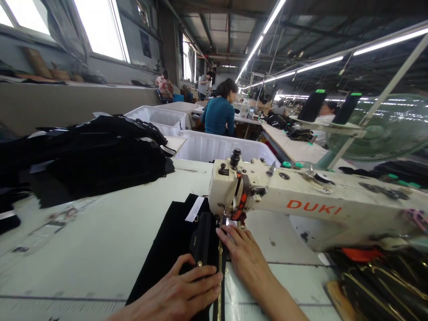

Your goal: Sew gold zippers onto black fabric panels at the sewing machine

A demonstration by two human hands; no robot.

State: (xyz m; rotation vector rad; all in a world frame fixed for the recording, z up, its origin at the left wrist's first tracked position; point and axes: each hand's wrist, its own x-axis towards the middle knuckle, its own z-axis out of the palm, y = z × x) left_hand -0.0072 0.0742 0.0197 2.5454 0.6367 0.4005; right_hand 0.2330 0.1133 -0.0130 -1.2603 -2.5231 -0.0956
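Observation:
A black fabric piece lies on the pale table, its far right part under the needle area of the sewing machine. A gold zipper runs lengthwise along it, and a white paper strip rests near its far end. My left hand lies over the fabric, fingers extended and their tips on the zipper. Close to the presser foot, my right hand presses down at the zipper's right side with its fingers stretched out. The undersides of both hands are hidden.
Black cut pieces are heaped at the left. Behind the machine stand white plastic bins. Black items with gold zippers are piled at the right, near a fan. A person in a teal top sits farther back.

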